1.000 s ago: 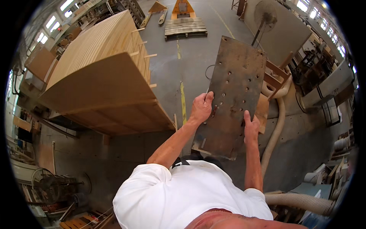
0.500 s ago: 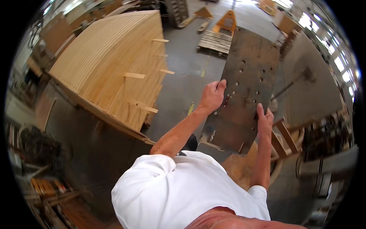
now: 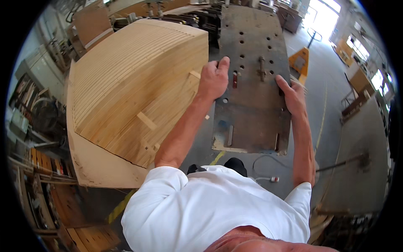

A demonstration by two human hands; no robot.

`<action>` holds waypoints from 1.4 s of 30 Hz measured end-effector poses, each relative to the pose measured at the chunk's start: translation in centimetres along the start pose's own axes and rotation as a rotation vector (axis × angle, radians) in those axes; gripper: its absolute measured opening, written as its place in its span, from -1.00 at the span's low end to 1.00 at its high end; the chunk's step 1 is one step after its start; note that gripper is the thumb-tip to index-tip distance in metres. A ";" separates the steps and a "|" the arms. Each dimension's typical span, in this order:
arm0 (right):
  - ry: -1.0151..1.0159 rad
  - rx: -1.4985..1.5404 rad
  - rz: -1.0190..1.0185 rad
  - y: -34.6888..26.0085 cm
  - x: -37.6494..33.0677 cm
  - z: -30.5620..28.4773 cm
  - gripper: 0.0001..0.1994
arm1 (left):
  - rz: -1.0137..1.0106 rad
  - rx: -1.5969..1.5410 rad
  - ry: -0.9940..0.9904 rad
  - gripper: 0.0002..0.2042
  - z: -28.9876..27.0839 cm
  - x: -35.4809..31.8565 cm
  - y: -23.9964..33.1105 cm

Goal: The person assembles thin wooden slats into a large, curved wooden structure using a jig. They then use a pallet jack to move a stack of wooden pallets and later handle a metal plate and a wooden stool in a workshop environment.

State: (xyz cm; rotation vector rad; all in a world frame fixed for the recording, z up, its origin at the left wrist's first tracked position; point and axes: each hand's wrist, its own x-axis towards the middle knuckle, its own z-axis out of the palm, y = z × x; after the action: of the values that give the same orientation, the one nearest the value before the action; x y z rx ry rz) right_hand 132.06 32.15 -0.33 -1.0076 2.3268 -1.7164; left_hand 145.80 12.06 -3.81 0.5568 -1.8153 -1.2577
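1. As both arms reach forward from the lower edge, the left hand grips the left edge of a large dark panel, fingers curled together over the edge and the thumb lying along the face.
2. The right hand clasps the panel's right edge, fingers wrapped close together round it; the fingertips are hidden behind the edge.
3. The panel is held up off the floor between the two hands, in front of the person and right of centre. It is long, stained and worn, with rows of round holes on its far half.
4. A small red piece sits on the face just right of the left hand.
5. To the left, just beside the panel, stands a large curved structure of pale wooden strips, resting on a flat pale board.
6. A grey cable with a red-and-white plug lies on the concrete floor near the person's body, under the panel's near edge.
7. A yellow pallet truck stands far right.
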 end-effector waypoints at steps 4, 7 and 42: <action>-0.127 -0.036 -0.016 -1.7 9.8 2.3 -0.53 | 0.042 0.016 0.195 -0.48 0.1 7.1 -0.8; -0.307 0.016 -0.082 -1.1 18.5 3.0 -0.52 | -0.081 0.133 0.255 -0.49 0.7 10.9 0.8; -0.830 -0.410 -0.506 -8.8 45.5 29.6 -0.43 | -0.784 0.198 0.115 -0.53 -20.0 35.5 -8.9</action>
State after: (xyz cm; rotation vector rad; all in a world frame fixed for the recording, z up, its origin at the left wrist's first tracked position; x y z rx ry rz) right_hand 113.23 -18.37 10.48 -2.0184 1.9420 -0.6223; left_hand 141.94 -28.57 4.65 1.5219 -1.6790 -1.4937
